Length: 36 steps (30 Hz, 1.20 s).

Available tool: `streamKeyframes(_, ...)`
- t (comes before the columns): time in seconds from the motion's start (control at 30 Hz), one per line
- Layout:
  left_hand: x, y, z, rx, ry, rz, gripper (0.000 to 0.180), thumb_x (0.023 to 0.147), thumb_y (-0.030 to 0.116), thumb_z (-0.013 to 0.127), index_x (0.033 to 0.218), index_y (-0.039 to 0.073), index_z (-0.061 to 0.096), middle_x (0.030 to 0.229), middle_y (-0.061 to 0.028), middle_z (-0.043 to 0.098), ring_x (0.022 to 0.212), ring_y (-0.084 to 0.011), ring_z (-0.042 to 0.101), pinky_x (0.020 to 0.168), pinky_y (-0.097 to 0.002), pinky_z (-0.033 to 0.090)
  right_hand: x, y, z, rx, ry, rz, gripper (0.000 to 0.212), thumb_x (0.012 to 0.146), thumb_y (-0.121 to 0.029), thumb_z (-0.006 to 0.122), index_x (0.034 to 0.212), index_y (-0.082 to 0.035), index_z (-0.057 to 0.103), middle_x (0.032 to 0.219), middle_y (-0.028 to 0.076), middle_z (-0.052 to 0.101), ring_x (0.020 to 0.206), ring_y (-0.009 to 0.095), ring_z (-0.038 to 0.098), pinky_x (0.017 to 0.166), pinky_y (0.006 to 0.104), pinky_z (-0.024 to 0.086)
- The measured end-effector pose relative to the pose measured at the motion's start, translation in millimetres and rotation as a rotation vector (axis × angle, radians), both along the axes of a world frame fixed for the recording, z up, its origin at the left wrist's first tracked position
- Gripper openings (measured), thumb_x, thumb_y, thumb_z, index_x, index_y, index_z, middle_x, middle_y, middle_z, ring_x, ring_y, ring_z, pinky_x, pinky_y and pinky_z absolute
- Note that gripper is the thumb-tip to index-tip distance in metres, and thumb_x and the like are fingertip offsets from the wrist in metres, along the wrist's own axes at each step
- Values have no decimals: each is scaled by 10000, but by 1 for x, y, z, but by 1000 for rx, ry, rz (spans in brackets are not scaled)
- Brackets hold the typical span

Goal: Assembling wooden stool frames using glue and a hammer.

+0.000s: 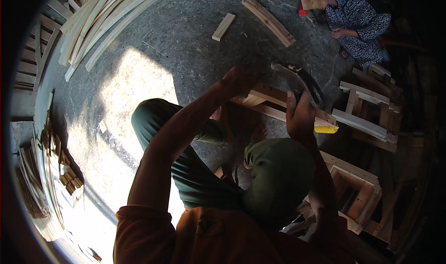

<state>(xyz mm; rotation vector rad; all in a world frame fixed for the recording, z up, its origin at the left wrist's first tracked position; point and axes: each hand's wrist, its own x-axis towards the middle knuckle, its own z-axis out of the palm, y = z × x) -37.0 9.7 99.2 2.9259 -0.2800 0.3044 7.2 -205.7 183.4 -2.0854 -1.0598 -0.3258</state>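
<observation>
A hammer (309, 83) with a metal head and dark handle is gripped in my right hand (301, 113), raised over a wooden frame (274, 94). The hammer's head points left, toward my other hand. My left hand (240, 82) is at the frame's far left end, its fingers closed together in shadow. Whatever they pinch is too dark to make out. The frame is made of pale timber bars and lies slantwise in front of my knees. Below its right end a yellow object (326, 129) shows, partly covered by the wood.
Stacked wooden frames (364, 110) stand at the right, with more frames (355, 189) nearer me. A short block (223, 27) and a longer plank (268, 22) lie on the floor ahead. Long strips (102, 22) are piled far left. Another person (357, 24) sits far right, holding a board (314, 3).
</observation>
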Motion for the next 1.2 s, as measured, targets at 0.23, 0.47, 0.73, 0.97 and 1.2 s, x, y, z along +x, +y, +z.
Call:
streamKeyframes(0.23, 5, 1, -12, 34, -109, -21, 858, 693, 275, 828, 1446, 145, 438, 1085, -149, 710, 977, -333, 708, 821, -447, 587, -5, -9, 34, 56, 239, -198, 300, 1032, -261, 539, 1142, 15, 502, 735, 216, 631, 718, 445, 675, 651, 518, 511)
streamKeyframes(0.47, -7, -9, -19, 125, -244, 44, 894, 712, 305, 813, 1482, 156, 383, 1066, -158, 713, 959, -341, 709, 804, -467, 583, 1, -26, -1, -290, 42, -77, 245, 1018, -245, 552, 1037, -13, 477, 734, 246, 627, 716, 490, 643, 604, 517, 493)
streamKeyframes(0.73, 18, 11, 7, -68, 365, 58, 941, 679, 348, 836, 1483, 152, 387, 1015, -165, 715, 926, -357, 708, 791, -461, 582, 3, -28, 3, -440, 135, -61, 327, 986, -235, 591, 1197, -2, 500, 845, 232, 659, 752, 420, 671, 639, 501, 535)
streamKeyframes(0.97, 27, -13, 37, -260, 554, -91, 969, 701, 441, 855, 1474, 84, 393, 1363, -203, 561, 1278, -348, 538, 1060, -473, 424, -75, -180, -86, -297, 323, -495, 274, 961, -248, 614, 1145, -64, 528, 892, 189, 671, 756, 402, 674, 627, 499, 534)
streamKeyframes(1.2, 119, -121, 31, -357, 900, -250, 909, 754, 456, 827, 1431, 0, 428, 1282, -194, 621, 1185, -272, 597, 1007, -369, 437, -171, -318, -221, -688, 477, -621, 280, 870, -267, 706, 1056, -93, 590, 920, 137, 650, 835, 342, 651, 718, 479, 543)
